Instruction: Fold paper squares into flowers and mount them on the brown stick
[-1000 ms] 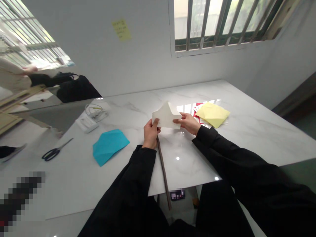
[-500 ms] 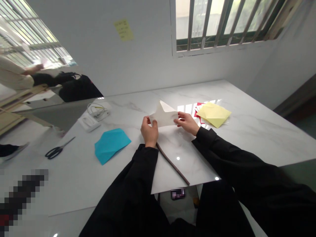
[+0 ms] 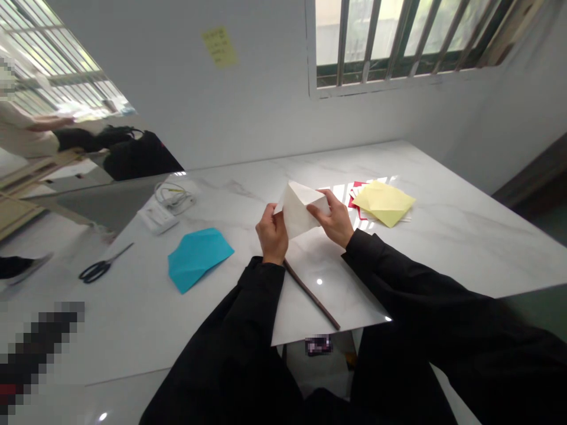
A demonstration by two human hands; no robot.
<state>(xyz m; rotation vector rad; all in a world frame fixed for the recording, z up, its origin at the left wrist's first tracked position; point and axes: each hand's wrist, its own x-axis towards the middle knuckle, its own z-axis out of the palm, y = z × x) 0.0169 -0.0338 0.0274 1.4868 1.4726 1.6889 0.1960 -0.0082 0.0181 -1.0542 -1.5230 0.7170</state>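
A folded white paper (image 3: 297, 213) is held up above the table, one pointed corner at its top. My left hand (image 3: 272, 235) pinches its left side between thumb and fingers. At the right side my right hand (image 3: 334, 219) grips the paper, thumb on its near face. Below the left hand a thin dark brown stick (image 3: 312, 295) lies slanting towards the table's near edge. A folded blue paper (image 3: 199, 258) rests to the left, and a yellow folded paper (image 3: 384, 202) lies on red and white sheets to the right.
Black-handled scissors (image 3: 105, 262) lie at the left, with a white power strip (image 3: 157, 218) and coiled cable (image 3: 173, 198) behind them. A yellow note (image 3: 220, 46) is on the wall. Another person (image 3: 26, 127) is at the far left. The marble table (image 3: 460, 236) reaches the wall.
The white paper has tilted and its lower part now hangs between my hands. My right hand has turned, its thumb moving up onto the paper's face.
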